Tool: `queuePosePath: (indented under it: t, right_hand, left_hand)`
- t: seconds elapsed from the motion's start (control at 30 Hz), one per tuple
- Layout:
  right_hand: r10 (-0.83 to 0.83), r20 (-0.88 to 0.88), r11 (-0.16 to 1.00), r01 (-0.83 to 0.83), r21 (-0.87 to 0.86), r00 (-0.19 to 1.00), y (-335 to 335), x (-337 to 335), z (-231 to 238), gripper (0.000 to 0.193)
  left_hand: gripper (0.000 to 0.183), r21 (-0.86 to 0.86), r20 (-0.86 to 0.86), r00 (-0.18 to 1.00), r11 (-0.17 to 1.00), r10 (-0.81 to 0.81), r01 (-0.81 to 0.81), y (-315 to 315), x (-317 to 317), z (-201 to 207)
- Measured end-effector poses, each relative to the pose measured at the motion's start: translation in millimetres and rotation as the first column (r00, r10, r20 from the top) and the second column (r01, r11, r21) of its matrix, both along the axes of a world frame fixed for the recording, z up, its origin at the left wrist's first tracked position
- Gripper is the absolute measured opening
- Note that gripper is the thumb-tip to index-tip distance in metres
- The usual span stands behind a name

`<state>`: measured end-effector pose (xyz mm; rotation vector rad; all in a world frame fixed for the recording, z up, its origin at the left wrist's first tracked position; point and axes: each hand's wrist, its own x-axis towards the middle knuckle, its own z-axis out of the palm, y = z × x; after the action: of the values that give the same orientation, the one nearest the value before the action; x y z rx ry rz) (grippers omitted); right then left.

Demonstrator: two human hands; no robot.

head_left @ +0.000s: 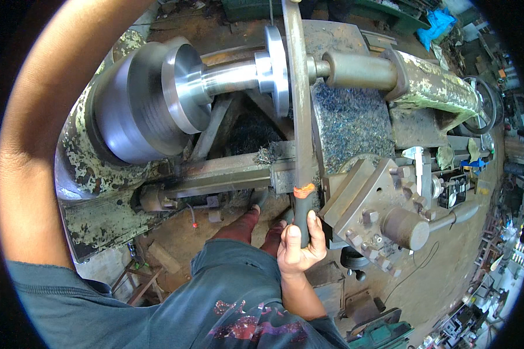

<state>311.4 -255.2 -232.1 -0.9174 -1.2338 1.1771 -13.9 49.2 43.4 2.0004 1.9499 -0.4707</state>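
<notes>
My right hand (300,247) is closed around the dark handle of a long flat file (301,122), with an orange band where handle meets blade. The file points away from me, crossing the right end of a shiny flanged steel shaft (230,78) beside its disc. Whether it touches the metal, I cannot tell. My left arm (32,174) arches up the left side and leaves the top edge. Only a sliver of fingertip shows by the file's far end; that hand's grip is hidden. The shaft sits between a lathe chuck (137,102), its surface smeared as if turning, and the tailstock (431,87).
A square tool post (378,209) with several bolts stands right of my right hand. Metal chips (352,125) cover the carriage behind it. A caliper (416,163) lies farther right. A handwheel (486,104) ends the tailstock. A blue plastic bag (436,28) is at the far right.
</notes>
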Motion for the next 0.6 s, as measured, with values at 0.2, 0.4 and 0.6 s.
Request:
queuePosePath:
  t: [0.2, 0.4, 0.6]
  right_hand:
    - [0.008, 0.199, 0.978, -0.05, 0.203, 0.98, 12.0, 8.7, 13.0, 0.049]
    - [-0.006, 0.266, 0.97, -0.059, 0.235, 0.964, 19.9, 6.9, 33.0, 0.051]
    - [0.005, 0.282, 0.963, -0.082, 0.259, 0.959, 20.3, 5.8, 37.4, 0.051]
  left_hand:
    - [0.016, 0.033, -0.03, 0.994, 0.994, -0.104, 0.105, -10.1, -12.5, -13.1]
    - [0.015, 0.049, -0.095, 0.984, 0.986, -0.153, 0.158, -4.3, -21.0, -22.4]
    - [0.021, 0.075, -0.056, 0.986, 0.984, -0.158, 0.161, -10.0, -22.1, -18.6]
